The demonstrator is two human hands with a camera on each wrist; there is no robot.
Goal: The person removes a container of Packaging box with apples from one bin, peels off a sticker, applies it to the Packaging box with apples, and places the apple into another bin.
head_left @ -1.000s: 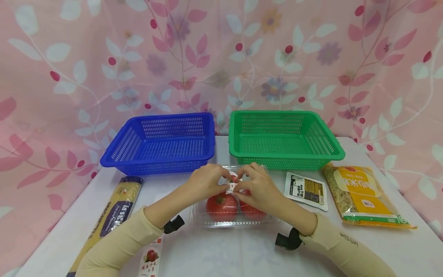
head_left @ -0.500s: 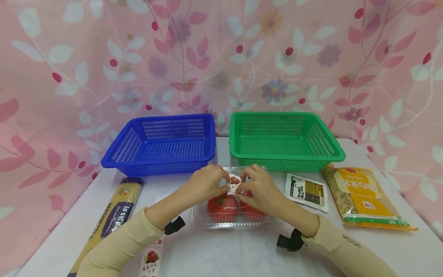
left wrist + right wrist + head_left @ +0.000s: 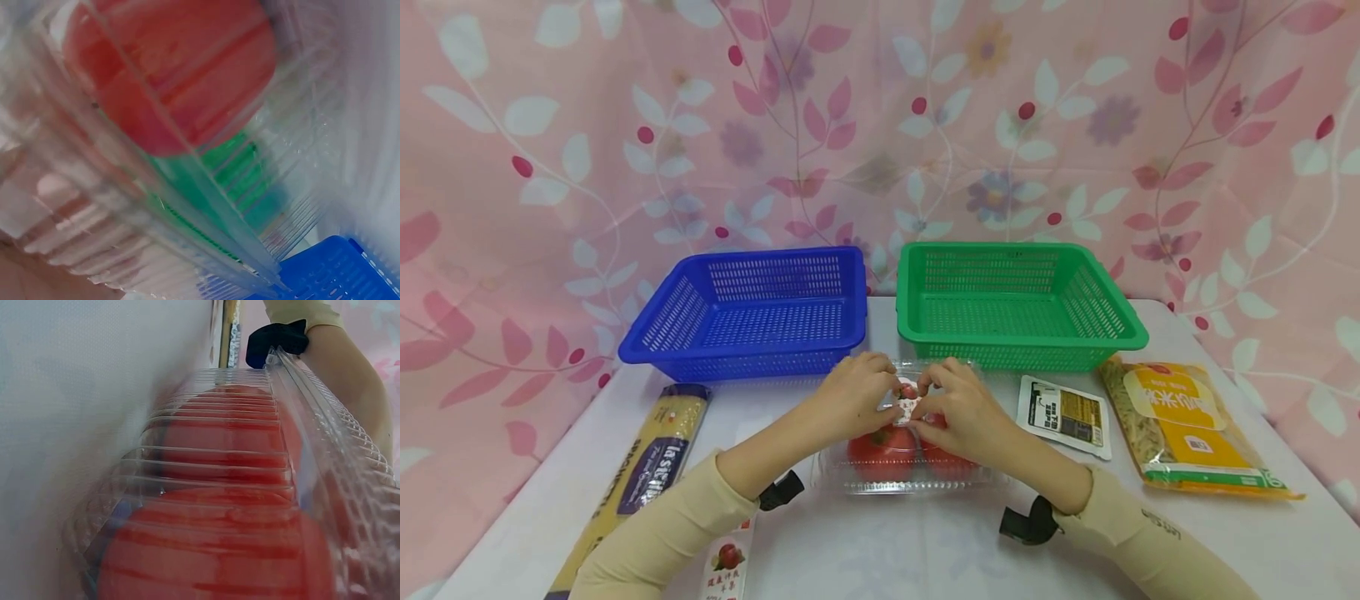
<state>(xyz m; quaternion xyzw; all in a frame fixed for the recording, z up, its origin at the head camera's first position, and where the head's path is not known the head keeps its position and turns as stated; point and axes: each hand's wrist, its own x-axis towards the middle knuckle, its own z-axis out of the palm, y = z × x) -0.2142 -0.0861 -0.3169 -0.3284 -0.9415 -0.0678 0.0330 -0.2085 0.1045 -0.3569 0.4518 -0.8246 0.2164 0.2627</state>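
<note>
A small white sticker (image 3: 908, 402) with a red fruit picture is over the lid of a clear plastic clamshell box (image 3: 880, 485). My left hand (image 3: 853, 400) holds its left edge with thumb and forefinger. My right hand (image 3: 958, 408) has its thumb and forefinger at the right edge. Whether the sticker touches the lid cannot be told. Inside the box are red tomatoes (image 3: 882, 454), also seen through the ribbed wall in the right wrist view. In the left wrist view one tomato (image 3: 181, 75) shows close up, blurred.
A blue basket (image 3: 752, 362) and a green basket (image 3: 1022, 346) stand behind the box. A spaghetti pack (image 3: 651, 467) and a sticker strip (image 3: 727, 562) lie left. To the right are a small white-edged pouch (image 3: 1063, 414) and a yellow pasta bag (image 3: 1187, 425).
The sticker has gone from tilted and folded-looking between the fingers to flatter over the lid, its picture facing up. Both hands have shifted only slightly; the box stays put.
</note>
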